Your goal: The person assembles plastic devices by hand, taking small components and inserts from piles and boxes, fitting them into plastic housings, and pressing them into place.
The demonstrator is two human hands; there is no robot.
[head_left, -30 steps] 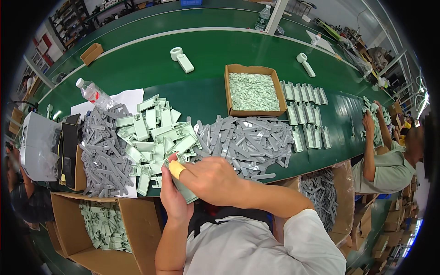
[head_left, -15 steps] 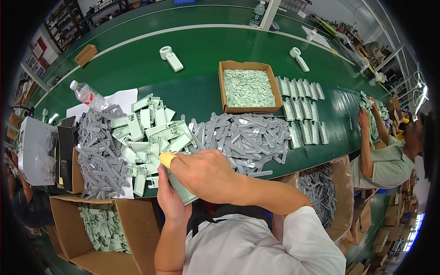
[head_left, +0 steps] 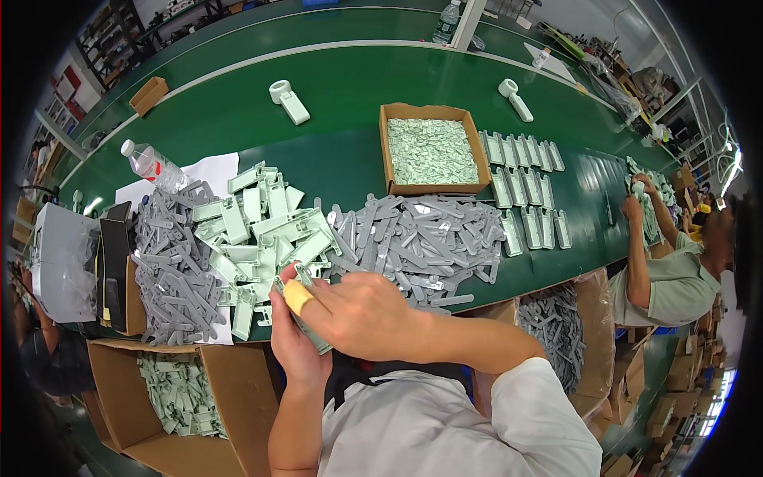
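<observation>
The left hand (head_left: 296, 343) and the right hand (head_left: 362, 314) are both closed around one pale green plastic part (head_left: 306, 327), held just off the near edge of the green conveyor belt (head_left: 350, 151). The part is long, flat and slim; only its ends show, since the right hand covers its middle. A yellow wrap sits on one finger (head_left: 297, 296) of the right hand, pressed against the part. Beyond the hands on the belt lies a heap of similar pale green parts (head_left: 262, 222), with grey parts (head_left: 421, 242) piled to its right and more grey parts to its left. Farther across the belt stands an open cardboard box (head_left: 433, 147) of small pale pieces.
</observation>
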